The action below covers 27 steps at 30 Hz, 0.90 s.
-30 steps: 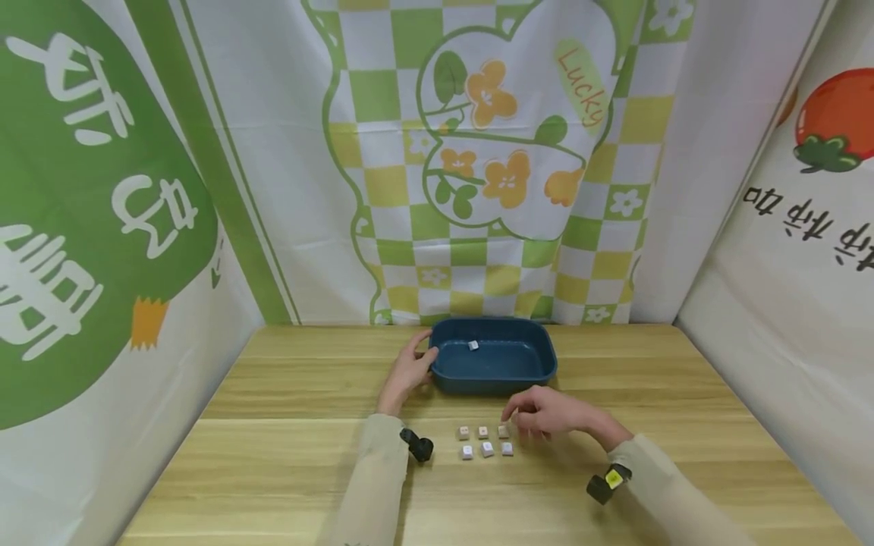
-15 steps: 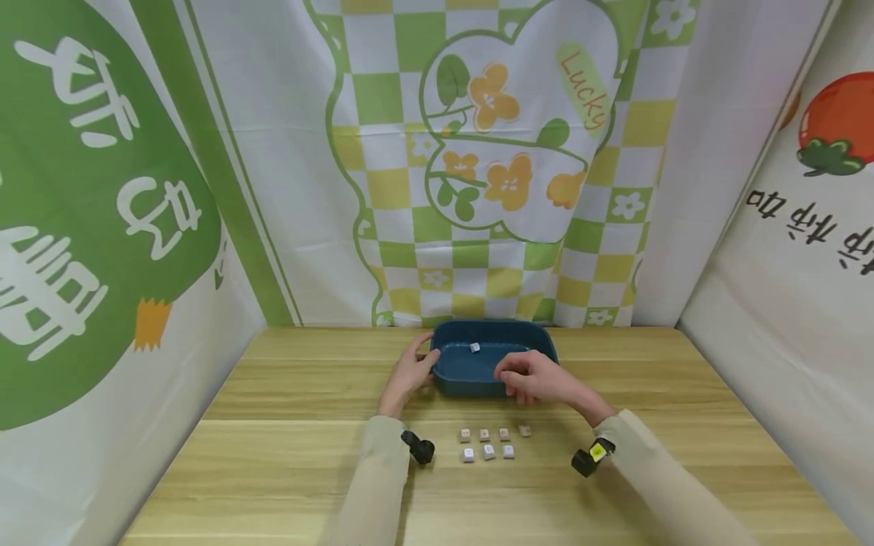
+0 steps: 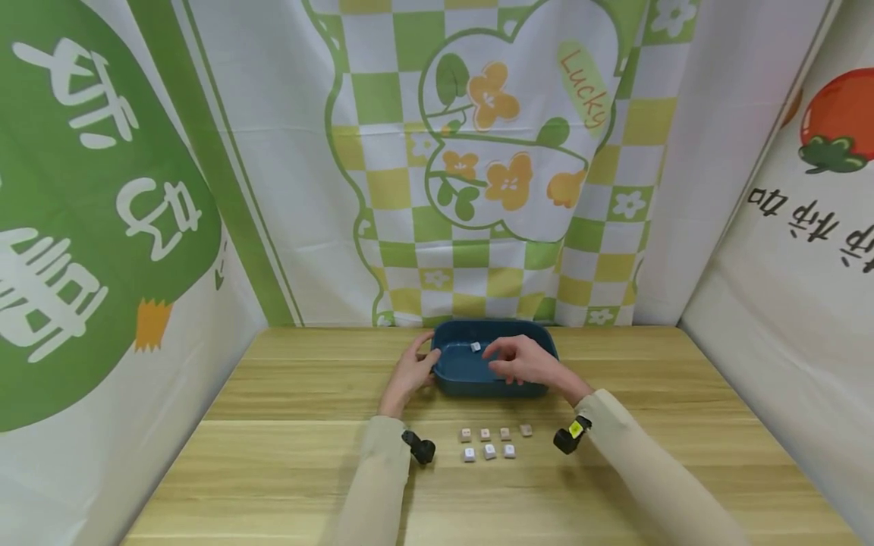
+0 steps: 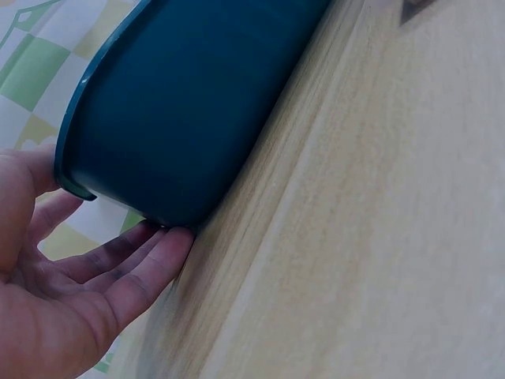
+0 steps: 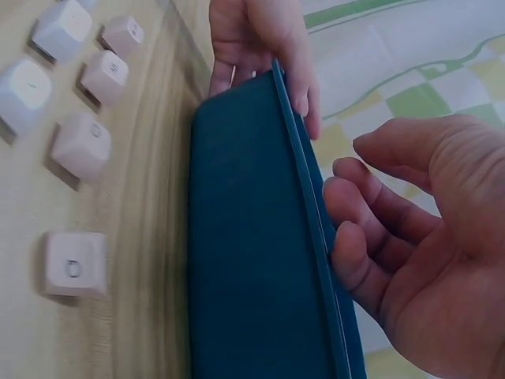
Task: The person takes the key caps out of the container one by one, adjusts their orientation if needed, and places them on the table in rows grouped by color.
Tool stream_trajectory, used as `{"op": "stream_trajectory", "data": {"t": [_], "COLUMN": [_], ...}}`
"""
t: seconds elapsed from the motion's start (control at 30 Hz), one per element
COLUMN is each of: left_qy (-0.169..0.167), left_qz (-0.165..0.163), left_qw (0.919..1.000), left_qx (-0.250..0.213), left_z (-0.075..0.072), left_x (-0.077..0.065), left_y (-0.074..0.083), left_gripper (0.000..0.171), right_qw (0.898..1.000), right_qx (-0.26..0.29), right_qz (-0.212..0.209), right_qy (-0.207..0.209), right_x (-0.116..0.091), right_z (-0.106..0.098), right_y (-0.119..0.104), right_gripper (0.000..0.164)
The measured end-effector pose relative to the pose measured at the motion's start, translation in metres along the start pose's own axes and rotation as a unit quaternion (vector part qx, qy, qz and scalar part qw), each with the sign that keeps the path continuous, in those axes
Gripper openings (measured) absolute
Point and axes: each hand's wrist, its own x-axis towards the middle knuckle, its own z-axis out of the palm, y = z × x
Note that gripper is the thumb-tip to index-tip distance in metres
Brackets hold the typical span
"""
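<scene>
A dark blue bin point(image 3: 451, 385) stands at the back of the table. My left hand point(image 3: 410, 373) grips its left end; in the left wrist view the fingers point(image 4: 142, 280) touch the outer end wall. My right hand point(image 3: 526, 360) is over the bin's right half, fingers loosely bent and thumb apart. In the right wrist view nothing shows between its fingers point(image 5: 355, 257). One white keycap point(image 3: 476, 346) lies inside the bin. In front of it, pinkish keycaps point(image 3: 485, 434) form a back row, with three white keycaps point(image 3: 489, 452) nearer me.
The wooden table point(image 3: 293, 455) reaches back to a patterned curtain point(image 3: 382, 182). Printed cloth walls stand at the left point(image 3: 75, 189) and the right point(image 3: 806, 318). A pinkish keycap point(image 5: 75, 264) sits a little apart from its row in the right wrist view.
My right hand has moved from beside the keycaps up and back over the bin, uncovering the rightmost pinkish keycap. My left hand has stayed at the bin's end.
</scene>
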Motion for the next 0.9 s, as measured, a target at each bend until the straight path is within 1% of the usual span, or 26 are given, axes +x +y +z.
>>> {"op": "stream_trajectory", "data": {"t": [0.2, 0.47, 0.57, 0.77, 0.9], "left_qy": [0.004, 0.014, 0.015, 0.012, 0.013], "left_qz": [-0.001, -0.005, -0.006, -0.006, -0.005], "left_qw": [1.0, 0.9999, 0.9999, 0.9999, 0.9999], "left_qx": [0.0, 0.003, -0.001, -0.009, -0.003], "left_z": [0.0, 0.002, 0.002, 0.001, 0.002], "left_x": [-0.001, 0.0, 0.0, 0.001, 0.001], "left_y": [0.002, 0.003, 0.002, 0.001, 0.001], "left_gripper": [0.051, 0.05, 0.05, 0.051, 0.051], "right_qw": [1.0, 0.999, 0.998, 0.996, 0.996], "right_qx": [0.005, 0.005, 0.012, 0.03, 0.039], "right_qz": [0.023, 0.046, 0.052, 0.078, 0.08], "right_qy": [0.001, 0.023, 0.027, 0.028, 0.023], "right_x": [0.019, 0.038, 0.044, 0.053, 0.059], "right_z": [-0.001, 0.0, 0.0, -0.002, -0.002], "right_y": [0.003, 0.015, 0.018, 0.022, 0.027], "right_gripper": [0.027, 0.029, 0.032, 0.032, 0.033]}}
